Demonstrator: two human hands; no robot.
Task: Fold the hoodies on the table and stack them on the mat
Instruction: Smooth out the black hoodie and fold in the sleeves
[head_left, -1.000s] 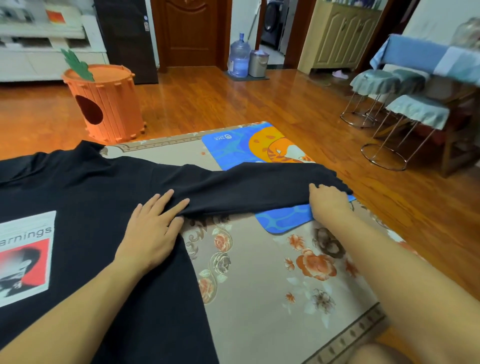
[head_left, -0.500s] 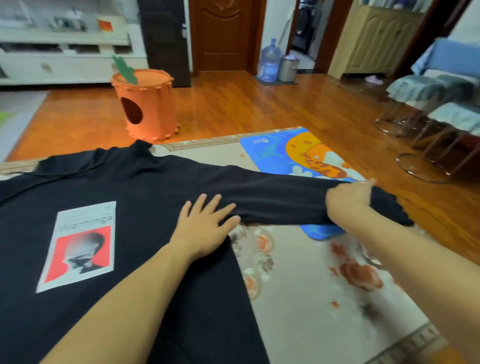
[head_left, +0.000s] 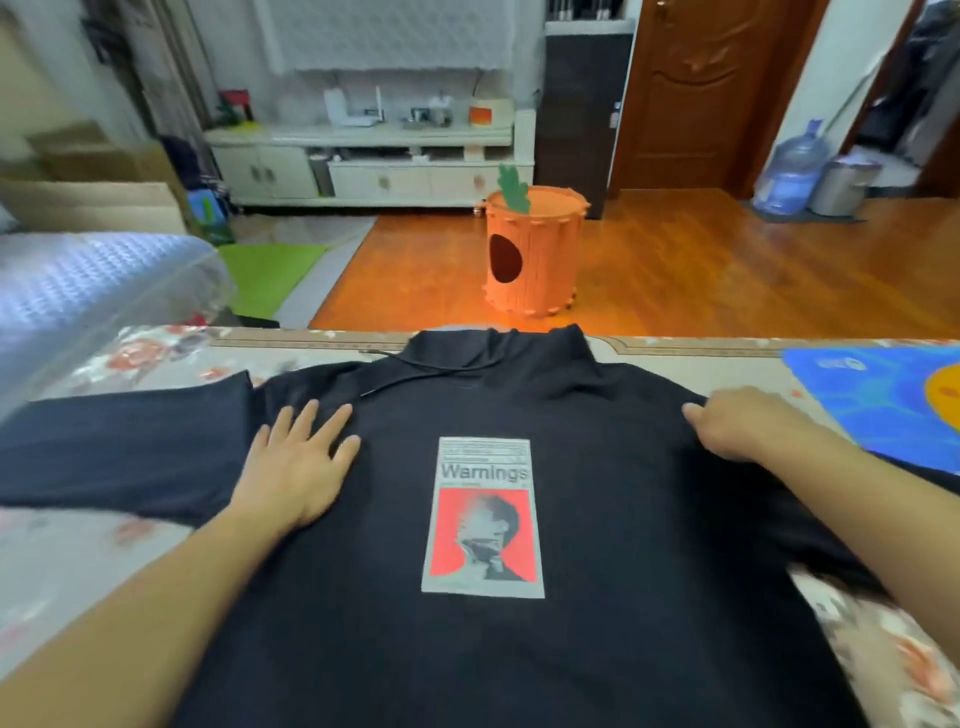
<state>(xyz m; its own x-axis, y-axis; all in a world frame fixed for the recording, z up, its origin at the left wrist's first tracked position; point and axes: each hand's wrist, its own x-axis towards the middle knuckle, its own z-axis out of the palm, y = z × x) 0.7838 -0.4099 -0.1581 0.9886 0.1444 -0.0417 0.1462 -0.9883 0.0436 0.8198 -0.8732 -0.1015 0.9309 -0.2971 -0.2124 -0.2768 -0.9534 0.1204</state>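
A black hoodie (head_left: 597, 519) lies spread flat on the table (head_left: 78, 561), its "Warnings" print facing up and its collar at the far edge. My left hand (head_left: 298, 465) lies flat with spread fingers on the hoodie's left shoulder, beside the left sleeve (head_left: 119, 452) that stretches out to the left. My right hand (head_left: 748, 423) rests on the right shoulder with fingers bent down onto the cloth; I cannot tell if it pinches the fabric. A blue and orange mat (head_left: 883, 395) lies at the table's far right.
The table carries a beige floral cloth. Beyond its far edge stands an orange carrot-shaped bin (head_left: 532, 249) on the wooden floor. A bed with a pale blue cover (head_left: 78, 291) is at the left. A water bottle (head_left: 789, 166) stands near the door.
The view has swung left, centring the hoodie. My left hand moved from the right armpit area to the left shoulder. My right hand left the right sleeve's cuff and came to the right shoulder.
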